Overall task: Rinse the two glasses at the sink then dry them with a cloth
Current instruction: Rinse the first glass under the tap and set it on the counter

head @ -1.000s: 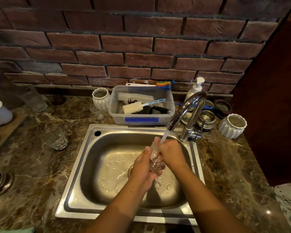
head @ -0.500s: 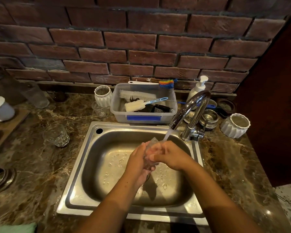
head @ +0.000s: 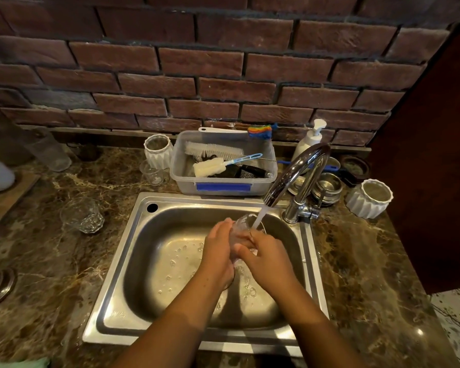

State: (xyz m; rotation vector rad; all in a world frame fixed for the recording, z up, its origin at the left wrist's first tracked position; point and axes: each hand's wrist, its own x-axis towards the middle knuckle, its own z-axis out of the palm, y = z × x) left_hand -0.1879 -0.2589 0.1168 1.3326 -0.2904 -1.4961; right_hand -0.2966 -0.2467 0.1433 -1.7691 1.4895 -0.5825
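Both hands meet over the sink [head: 120, 261] around one clear glass [head: 243, 224]. The left hand [head: 218, 253] curls round its left side and the right hand [head: 267, 257] grips it from the right. The rim pokes up beyond the fingertips, into the stream from the faucet [head: 298, 171]. Open basin lies left of the left hand; the sink's right wall is near the right hand. The second glass [head: 81, 215] stands on the counter [head: 51, 261], well left of the left hand and apart from the sink's edge.

Sink [head: 133, 264] – brushed steel; faucet [head: 298, 168] glossy chrome; counter [head: 361, 274] polished marble; wall [head: 197, 75] rough brick.
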